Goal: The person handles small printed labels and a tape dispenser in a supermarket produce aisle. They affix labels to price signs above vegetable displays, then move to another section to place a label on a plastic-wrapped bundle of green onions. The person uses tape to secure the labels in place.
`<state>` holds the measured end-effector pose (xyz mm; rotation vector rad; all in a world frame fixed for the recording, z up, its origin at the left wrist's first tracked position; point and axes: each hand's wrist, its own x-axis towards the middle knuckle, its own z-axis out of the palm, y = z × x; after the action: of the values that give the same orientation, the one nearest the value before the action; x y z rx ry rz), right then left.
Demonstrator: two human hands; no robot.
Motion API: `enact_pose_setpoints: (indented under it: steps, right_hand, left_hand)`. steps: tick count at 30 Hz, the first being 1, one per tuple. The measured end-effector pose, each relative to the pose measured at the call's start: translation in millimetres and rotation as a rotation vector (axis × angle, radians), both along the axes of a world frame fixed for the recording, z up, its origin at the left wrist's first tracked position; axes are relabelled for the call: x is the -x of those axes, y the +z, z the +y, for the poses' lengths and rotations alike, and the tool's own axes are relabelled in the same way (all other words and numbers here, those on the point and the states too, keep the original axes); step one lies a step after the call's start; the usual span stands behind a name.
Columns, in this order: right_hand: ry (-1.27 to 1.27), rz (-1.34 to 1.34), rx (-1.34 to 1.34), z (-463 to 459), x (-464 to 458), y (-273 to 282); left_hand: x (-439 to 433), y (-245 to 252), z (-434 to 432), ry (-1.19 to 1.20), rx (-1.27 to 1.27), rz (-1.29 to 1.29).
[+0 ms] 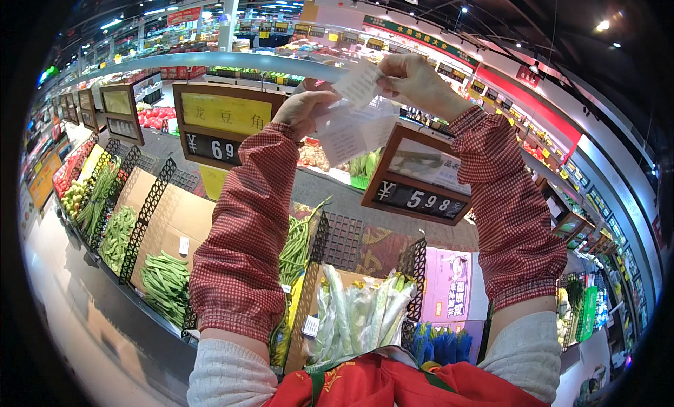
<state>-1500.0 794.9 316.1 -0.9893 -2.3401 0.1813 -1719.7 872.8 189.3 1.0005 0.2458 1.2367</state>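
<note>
Both my arms, in red checked sleeve covers, reach up to a metal rail (247, 61) above a produce stand. My right hand (421, 83) pinches a small white printed paper slip (360, 85) by its upper right edge. My left hand (304, 109) grips the left side of thin, translucent sheets with printed paper (342, 141), just below the slip. Whether these are a plastic sleeve or loose sheets, I cannot tell. To the right of the papers hangs a wood-framed price sign (418, 175). Another framed price sign (224, 123), with a yellow card, hangs on the left.
Below my arms, plastic-wrapped long pale green vegetables (363, 315) stand in a cardboard-lined section. Green beans (166, 280) and long beans (295, 244) lie to the left, between black mesh dividers (152, 212). A pink printed box (447, 286) stands on the right, above blue-wrapped greens (442, 345).
</note>
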Motion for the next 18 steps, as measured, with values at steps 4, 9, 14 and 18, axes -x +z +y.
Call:
enact_pose_setpoints:
  steps: [4,9,14,18]
  right_hand:
    - [-0.042,-0.12,-0.132,-3.3,-1.1,1.0]
    - [-0.118,-0.235,-0.062,-9.8,-2.2,7.1]
    - [-0.169,-0.328,-0.151,-14.7,-1.0,10.5]
    - [-0.171,-0.431,-0.168,-14.6,0.1,12.5]
  left_hand:
    - [0.9,-1.1,4.6,0.009,0.052,0.031]
    - [-5.4,4.4,-11.3,0.039,-0.035,-0.001]
    - [-6.0,9.2,-20.3,0.032,-0.039,0.018]
    - [-5.9,7.2,-15.3,0.003,-0.071,-0.011]
